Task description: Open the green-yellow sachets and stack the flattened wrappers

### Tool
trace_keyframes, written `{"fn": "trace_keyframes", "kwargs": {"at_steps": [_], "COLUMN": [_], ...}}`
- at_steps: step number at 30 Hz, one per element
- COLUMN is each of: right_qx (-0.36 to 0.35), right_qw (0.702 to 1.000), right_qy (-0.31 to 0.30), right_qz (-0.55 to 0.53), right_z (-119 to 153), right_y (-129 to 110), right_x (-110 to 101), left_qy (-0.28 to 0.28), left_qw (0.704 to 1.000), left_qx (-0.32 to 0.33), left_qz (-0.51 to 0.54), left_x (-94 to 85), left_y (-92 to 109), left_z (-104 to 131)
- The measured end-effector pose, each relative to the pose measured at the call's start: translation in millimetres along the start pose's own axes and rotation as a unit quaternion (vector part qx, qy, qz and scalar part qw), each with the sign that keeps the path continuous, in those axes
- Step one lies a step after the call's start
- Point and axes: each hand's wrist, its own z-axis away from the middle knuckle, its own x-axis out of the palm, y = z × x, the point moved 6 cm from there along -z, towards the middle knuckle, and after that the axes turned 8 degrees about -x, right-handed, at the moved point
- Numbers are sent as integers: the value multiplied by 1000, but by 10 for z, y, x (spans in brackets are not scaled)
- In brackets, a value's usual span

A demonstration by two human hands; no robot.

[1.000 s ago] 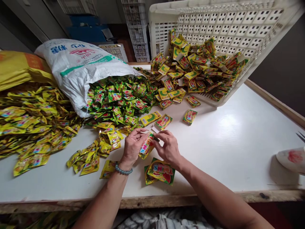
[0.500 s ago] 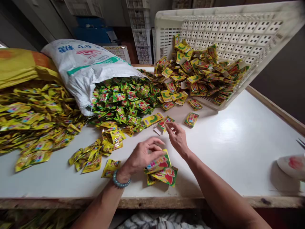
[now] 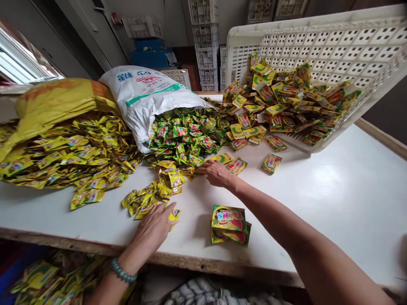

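My left hand [image 3: 154, 228], fingers apart, lies over a yellow sachet [image 3: 174, 215] near the table's front edge. Part of that sachet shows between thumb and forefinger. Farther forward, my right hand [image 3: 216, 173] reaches with bent fingers to the front edge of a heap of green sachets [image 3: 186, 135]; its fingertips are partly hidden and no held item shows. Between my arms stands a small stack of printed cartons [image 3: 228, 218], yellow and green with watermelon pictures. Just beyond the right hand lie a yellow carton [image 3: 223, 158] and a green-and-red carton [image 3: 237, 165].
A white sack [image 3: 149, 87] lies open behind the green sachets. Left of it, a yellow sack [image 3: 63, 99] spills yellow sachets [image 3: 85, 148]. A tipped white plastic basket [image 3: 235, 46] with many small cartons [image 3: 286, 99] stands at the back right. Loose sachets [image 3: 146, 199] lie ahead of my left hand.
My left hand has left the stacked cartons and moved left onto the yellow sachet. My right hand has moved left from the green-and-red carton to the sachets. The view has turned left.
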Motion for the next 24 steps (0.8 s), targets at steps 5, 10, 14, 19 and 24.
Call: {"fn": "trace_keyframes", "kwargs": {"at_steps": [5, 10, 14, 19, 24], "right_qx": [66, 191, 256, 260, 282], "right_qw": [992, 869, 729, 679, 666], "right_qy": [75, 215, 321, 347, 389], "right_qz": [-80, -403, -547, -592, -570], "right_z": [75, 715, 1166, 1282, 1317], "right_y": [112, 255, 263, 273, 331], "right_x": [85, -38, -85, -58, -98], "left_qy": [12, -12, 13, -6, 23], "left_qw": [966, 833, 766, 747, 694], "left_qx": [-83, -110, -111, -114, -147], "left_qz": [246, 542, 633, 655, 705], "left_x": [5, -5, -69, 8, 7], "left_y": [67, 342, 708, 1103, 1313], "left_z": [-178, -613, -965, -1173, -1200]}}
